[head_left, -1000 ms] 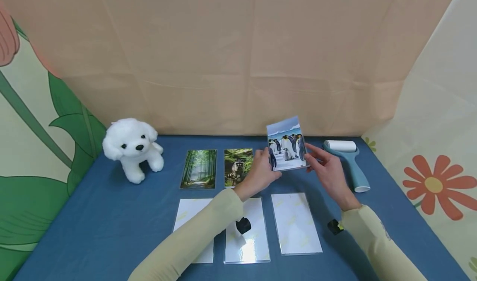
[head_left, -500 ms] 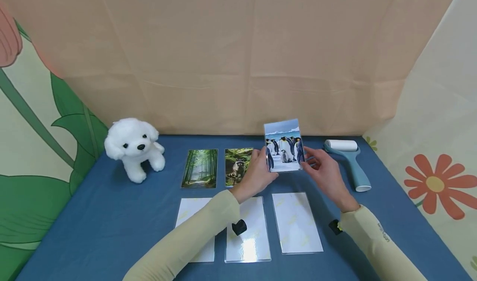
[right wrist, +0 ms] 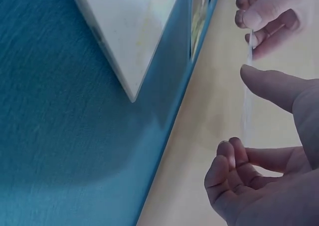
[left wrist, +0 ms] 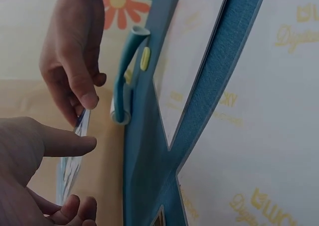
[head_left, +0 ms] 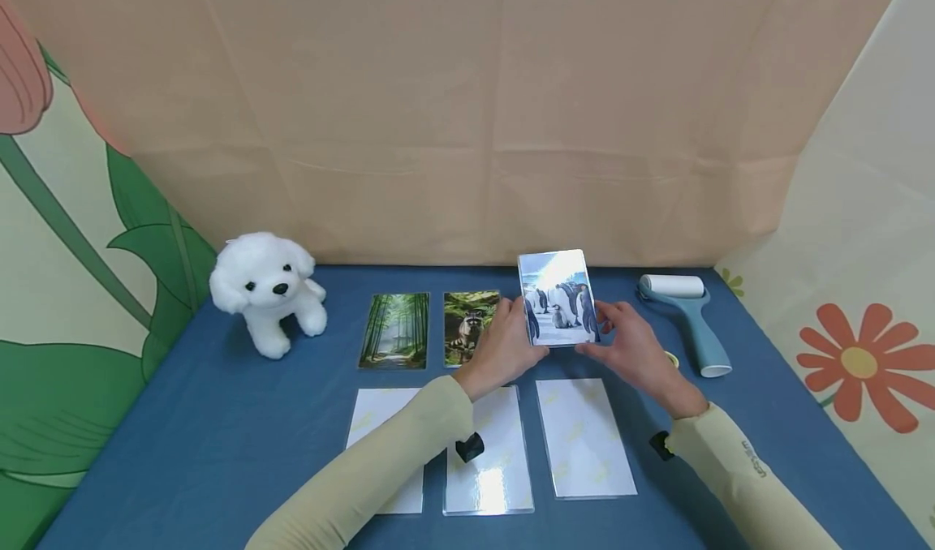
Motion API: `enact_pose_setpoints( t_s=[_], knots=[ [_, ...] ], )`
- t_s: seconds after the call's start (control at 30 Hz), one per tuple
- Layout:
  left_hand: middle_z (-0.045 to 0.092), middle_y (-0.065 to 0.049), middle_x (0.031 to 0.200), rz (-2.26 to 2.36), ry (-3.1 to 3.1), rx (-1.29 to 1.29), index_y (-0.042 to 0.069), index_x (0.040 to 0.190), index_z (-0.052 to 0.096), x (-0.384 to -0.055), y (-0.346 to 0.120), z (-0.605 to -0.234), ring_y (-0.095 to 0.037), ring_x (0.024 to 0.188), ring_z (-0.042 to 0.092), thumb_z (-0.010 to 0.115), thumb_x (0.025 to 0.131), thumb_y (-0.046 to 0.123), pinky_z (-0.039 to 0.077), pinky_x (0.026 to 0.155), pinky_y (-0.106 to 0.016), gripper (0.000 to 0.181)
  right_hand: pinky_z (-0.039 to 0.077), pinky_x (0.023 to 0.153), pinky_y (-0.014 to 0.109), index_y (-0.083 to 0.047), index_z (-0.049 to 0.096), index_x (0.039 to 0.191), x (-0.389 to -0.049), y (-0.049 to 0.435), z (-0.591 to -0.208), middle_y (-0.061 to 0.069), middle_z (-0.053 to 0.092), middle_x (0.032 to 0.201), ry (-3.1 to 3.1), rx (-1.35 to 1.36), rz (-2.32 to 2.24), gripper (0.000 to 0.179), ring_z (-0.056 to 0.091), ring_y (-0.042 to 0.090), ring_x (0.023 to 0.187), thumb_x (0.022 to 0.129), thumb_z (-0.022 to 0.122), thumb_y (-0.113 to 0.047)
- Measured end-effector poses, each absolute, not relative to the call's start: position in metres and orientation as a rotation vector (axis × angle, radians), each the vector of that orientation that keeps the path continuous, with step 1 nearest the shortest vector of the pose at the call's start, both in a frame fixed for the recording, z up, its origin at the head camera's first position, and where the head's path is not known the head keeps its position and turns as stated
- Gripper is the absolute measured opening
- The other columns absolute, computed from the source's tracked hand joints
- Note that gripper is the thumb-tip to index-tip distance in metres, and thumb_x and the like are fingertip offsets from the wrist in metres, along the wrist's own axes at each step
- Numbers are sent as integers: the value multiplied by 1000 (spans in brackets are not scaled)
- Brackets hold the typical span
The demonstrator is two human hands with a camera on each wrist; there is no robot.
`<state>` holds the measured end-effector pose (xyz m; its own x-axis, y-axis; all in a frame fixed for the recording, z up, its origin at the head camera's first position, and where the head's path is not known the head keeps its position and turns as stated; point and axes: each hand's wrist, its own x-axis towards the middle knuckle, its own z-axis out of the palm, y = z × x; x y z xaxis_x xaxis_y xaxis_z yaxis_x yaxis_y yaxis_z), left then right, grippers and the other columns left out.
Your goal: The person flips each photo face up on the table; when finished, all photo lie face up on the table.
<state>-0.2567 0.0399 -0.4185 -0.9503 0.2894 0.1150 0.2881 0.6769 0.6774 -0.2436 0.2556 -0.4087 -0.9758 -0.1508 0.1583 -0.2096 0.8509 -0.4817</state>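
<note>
In the head view, with the penguin picture (head_left: 558,298) taken as the centre of the clock, its lower left side is pinched between thumb and fingers of the left hand (head_left: 506,347). Its lower right corner is pinched by the right hand (head_left: 635,354), whose thumb is set at the bottom edge. Neither hand is spread wide. The picture is held above the blue cloth (head_left: 183,436), face up and tilted, with glare across its upper part.

The lint roller (head_left: 685,319) is placed at three o'clock; the forest picture (head_left: 394,331) is laid flat at nine, with the raccoon picture (head_left: 465,331) between it and the left hand. White sheets are laid below: the right sheet (head_left: 587,439) between five and six, the middle sheet (head_left: 504,453) near seven, the left sheet (head_left: 376,408) near eight.

The step in hand is judged to be a two-handed steadying of the penguin picture. For the next move, an even edge grip seems called for, so that slipping, bending and smudging are avoided.
</note>
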Motion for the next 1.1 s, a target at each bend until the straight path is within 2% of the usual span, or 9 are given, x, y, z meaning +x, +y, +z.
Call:
enact_pose_setpoints(
  t_s=[0.17, 0.47, 0.7, 1.1],
  knots=[
    [53, -16, 123, 1002, 2952, 495, -4, 147, 43, -257, 42, -425, -23, 92, 56, 85, 83, 33, 52, 83, -38, 85, 50, 79, 45, 15, 49, 139, -245, 255, -415, 22, 55, 115, -2971, 283, 710, 76, 55, 34, 97, 83, 86, -21],
    [57, -15, 114, 771, 3018, 487, -5, 132, 56, -260, 47, -443, -29, 105, 53, 83, 83, 42, 46, 92, -45, 73, 51, 80, 46, 14, 54, 134, -248, 258, -431, 20, 57, 109, -3035, 351, 670, 71, 55, 30, 92, 83, 85, -24],
    [58, -16, 112, 686, 3037, 428, -3, 122, 61, -262, 54, -444, -31, 105, 49, 82, 82, 46, 44, 91, -46, 66, 50, 78, 45, 14, 56, 131, -255, 259, -436, 20, 58, 107, -3051, 388, 627, 69, 54, 29, 88, 83, 85, -26],
    [55, -17, 106, 571, 3051, 408, -3, 112, 62, -262, 61, -446, -33, 102, 45, 78, 85, 48, 42, 88, -45, 60, 50, 84, 47, 11, 56, 133, -265, 259, -437, 20, 59, 109, -3148, 356, 602, 71, 55, 31, 94, 83, 85, -30]
  ],
)
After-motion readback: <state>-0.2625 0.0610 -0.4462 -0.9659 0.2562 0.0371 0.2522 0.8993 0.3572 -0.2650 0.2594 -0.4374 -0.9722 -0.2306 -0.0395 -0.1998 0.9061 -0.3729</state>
